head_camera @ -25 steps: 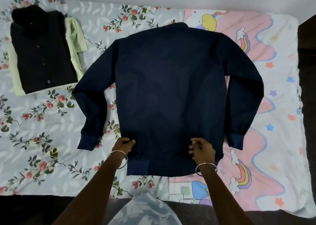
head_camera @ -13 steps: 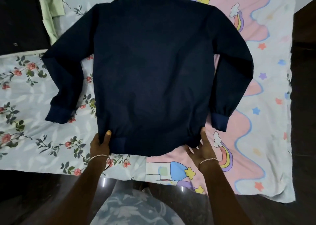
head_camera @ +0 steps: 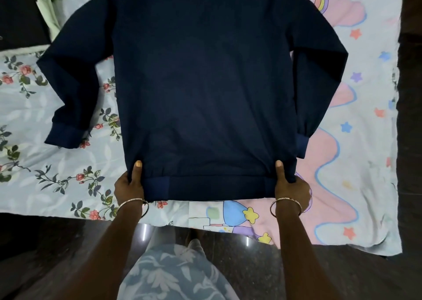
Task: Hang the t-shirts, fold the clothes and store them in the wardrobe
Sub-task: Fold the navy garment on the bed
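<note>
At the far left edge of the bed lies a folded black garment (head_camera: pixel 20 14). A pale green garment (head_camera: pixel 46 7) shows along its right side. Nearer me on that side spreads the floral sheet (head_camera: pixel 34 169), pale with red roses and dark leaves.

The navy sweatshirt (head_camera: pixel 205 83) lies flat across the middle of the bed, and its neck runs off the far edge of view. Its left sleeve (head_camera: pixel 68 89) angles out over the floral sheet with the cuff toward me. The shoulder of that sleeve reaches the pale green garment, though I cannot tell whether they overlap.

My left hand (head_camera: pixel 127 185) pinches the near left corner of the hem, thumb on top and fingers tucked under the cloth. A left bangle (head_camera: pixel 134 202) sits at that wrist. My right hand (head_camera: pixel 294 189) grasps the near right corner the same way, with a right bangle (head_camera: pixel 286 202) at its wrist. The right sleeve (head_camera: pixel 319 83) runs close along the body, and its cuff ends just beside that corner.

To the right lies a pink cartoon sheet (head_camera: pixel 354 174) printed with rainbows, clouds and stars. Nearest me is the dark glossy floor (head_camera: pixel 45 242). My blue leaf-patterned clothing (head_camera: pixel 173 274) shows between my forearms.
</note>
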